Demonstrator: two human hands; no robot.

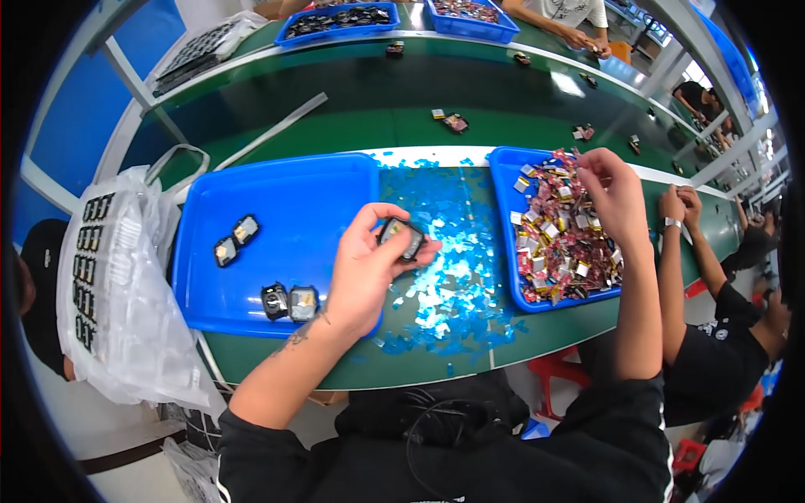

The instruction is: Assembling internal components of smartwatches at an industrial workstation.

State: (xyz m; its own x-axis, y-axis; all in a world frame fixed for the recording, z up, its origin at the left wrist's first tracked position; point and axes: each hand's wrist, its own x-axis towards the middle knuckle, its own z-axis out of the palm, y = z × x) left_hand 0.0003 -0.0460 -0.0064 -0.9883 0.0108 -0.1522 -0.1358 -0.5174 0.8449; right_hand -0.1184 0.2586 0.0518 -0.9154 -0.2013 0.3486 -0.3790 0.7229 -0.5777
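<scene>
My left hand [369, 267] is closed around a small black plastic casing [401, 238], thumb across its pale inner face, held over the gap between two blue trays. My right hand [615, 191] hovers at the far right corner of the right tray [501, 220], fingertips drawn together; whatever is in them is too small to make out. That tray is heaped with small silver battery cells [549, 228] with yellow edges, mixed with pinkish-red pieces. In the left tray [277, 180] lie an opened black casing [237, 240] and another opened casing [289, 302].
Scraps of shiny blue film [457, 285] cover the green bench between the trays. A clear plastic bag [134, 293] of black parts stands at the left. Beyond runs a green belt [352, 117] with scattered pieces. Co-workers' hands [689, 205] are at the right.
</scene>
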